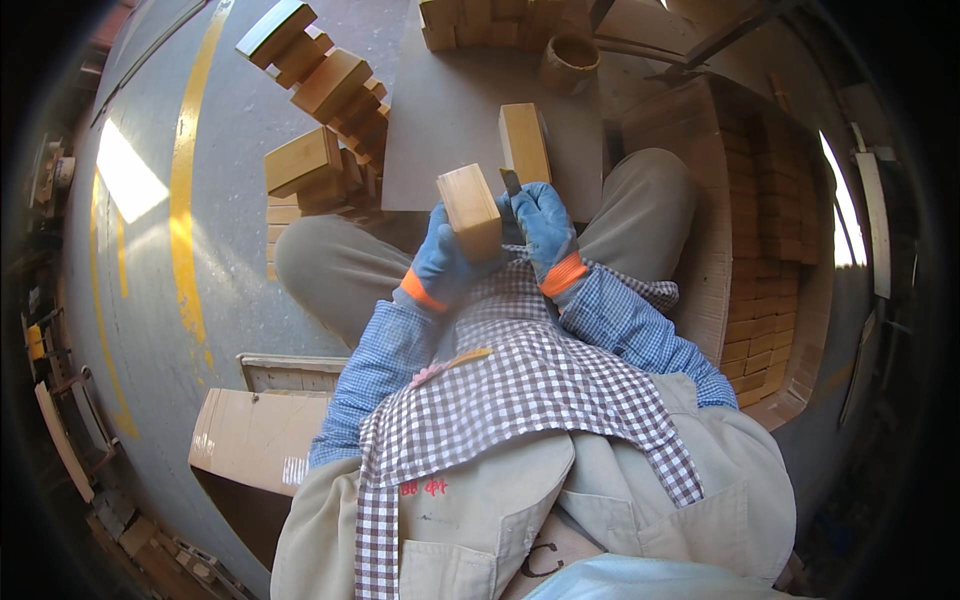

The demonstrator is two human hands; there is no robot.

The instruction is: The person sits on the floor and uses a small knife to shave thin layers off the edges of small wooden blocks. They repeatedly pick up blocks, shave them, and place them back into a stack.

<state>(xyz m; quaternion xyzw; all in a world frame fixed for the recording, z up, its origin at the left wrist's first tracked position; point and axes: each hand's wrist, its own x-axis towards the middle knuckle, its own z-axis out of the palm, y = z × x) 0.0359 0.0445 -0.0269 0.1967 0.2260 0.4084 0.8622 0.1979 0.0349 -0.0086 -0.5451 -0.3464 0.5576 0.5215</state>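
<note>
- Several wooden blocks (pixel 320 110) lay in a loose heap on the grey floor (pixel 150 300) at the left, some stacked and some tipped at angles, beside a curving yellow floor line (pixel 183 200).
- A flattened cardboard sheet (pixel 250 435) rested near the person's left side, with a shallow wooden tray (pixel 290 372) just above it.
- The left hand (pixel 440 262), in a blue glove with an orange cuff, was closed around the lower end of a pale wooden block (pixel 470 210), holding it upright over the lap.
- The right hand (pixel 545 230), gloved the same way, was closed on a small dark tool (pixel 511 183) whose tip stood just beside the held block's right edge; whether it touched the wood could not be told.
- Another wooden block (pixel 524 142) lay flat on a grey board (pixel 440 120) just beyond the hands.
- A small round container (pixel 570 62) sat farther back on that board.
- Neat rows of stacked blocks (pixel 760 260) filled the right side, next to the person's right knee.
</note>
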